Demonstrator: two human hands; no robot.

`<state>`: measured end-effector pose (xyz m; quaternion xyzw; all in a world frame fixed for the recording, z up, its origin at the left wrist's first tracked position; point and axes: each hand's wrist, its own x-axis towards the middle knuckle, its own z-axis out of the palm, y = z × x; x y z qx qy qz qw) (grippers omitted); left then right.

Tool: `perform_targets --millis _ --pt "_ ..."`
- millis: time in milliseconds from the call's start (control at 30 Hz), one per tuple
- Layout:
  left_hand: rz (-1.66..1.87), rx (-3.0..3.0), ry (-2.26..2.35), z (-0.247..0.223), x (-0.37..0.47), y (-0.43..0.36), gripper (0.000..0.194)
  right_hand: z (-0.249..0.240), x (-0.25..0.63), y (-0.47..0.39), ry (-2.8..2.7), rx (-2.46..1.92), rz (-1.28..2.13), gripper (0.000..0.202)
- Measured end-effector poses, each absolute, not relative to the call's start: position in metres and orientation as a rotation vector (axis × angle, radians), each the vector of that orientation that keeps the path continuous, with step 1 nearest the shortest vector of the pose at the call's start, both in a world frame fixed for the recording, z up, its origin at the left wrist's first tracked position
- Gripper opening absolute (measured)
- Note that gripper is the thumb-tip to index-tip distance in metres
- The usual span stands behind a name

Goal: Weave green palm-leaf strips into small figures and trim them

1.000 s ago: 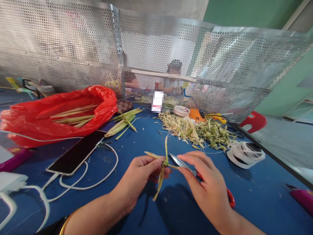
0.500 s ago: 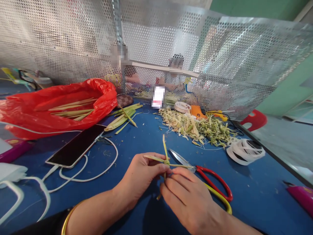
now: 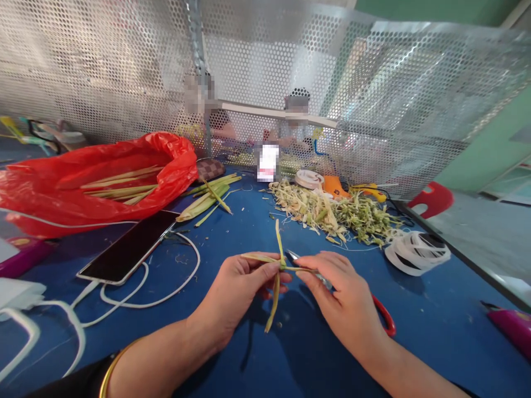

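A small cross of woven leaf strips (image 3: 282,264), pale green and yellowish, has a knot at its centre with strips sticking out four ways. My left hand (image 3: 249,279) pinches it beside the knot between thumb and fingers. The right-pointing strip is held between the thumb and fingers of my right hand (image 3: 340,293). One strip points up and away, another hangs down toward me. Under my right hand lie scissors (image 3: 385,316) with a red handle; the blade tip shows near the knot, and the rest is mostly covered.
A red plastic bag (image 3: 136,146) with long leaf strips stands at left, beside a phone (image 3: 130,249) on a white cable. Green leaves (image 3: 203,204) lie behind. Leaf scraps (image 3: 332,213), a white tape roll (image 3: 415,254) and a perforated screen (image 3: 265,55) are beyond; people sit behind it.
My right hand has moved up from beneath the knot to the strip at right. The downward strip now shows fully, and my hand covers more of the scissors.
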<state>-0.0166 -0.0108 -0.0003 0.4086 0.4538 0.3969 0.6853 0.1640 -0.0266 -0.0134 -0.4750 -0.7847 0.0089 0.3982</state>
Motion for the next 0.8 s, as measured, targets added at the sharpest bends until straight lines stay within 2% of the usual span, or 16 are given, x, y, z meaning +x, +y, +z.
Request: perform_targets --millis 100,300,433,533,667,800 --pt "0.839 0.959 1.015 0.001 -0.019 -0.01 0.032 -0.015 0.164 -0.023 -1.99 -1.204 0.09 0.012" --pt "0.848 0.918 1.044 0.004 -0.027 -0.007 0.048 -0.004 0.172 -0.019 -2.057 -1.1 -0.063 0.017" --pt "0.788 1.01 1.049 0.004 -0.025 -0.006 0.035 -0.001 0.173 -0.018 -2.127 -1.011 -0.152 0.021" --pt "0.758 1.07 1.031 0.001 -0.021 -0.006 0.033 0.0 0.171 -0.018 -2.152 -0.971 -0.111 0.021" --pt "0.727 1.118 1.028 -0.005 -0.019 -0.009 0.028 0.003 0.171 -0.021 -2.086 -1.039 0.237 0.011" --pt "0.622 1.216 0.928 -0.01 -0.016 -0.015 0.022 0.005 0.168 -0.022 -1.856 -1.288 0.75 0.015"
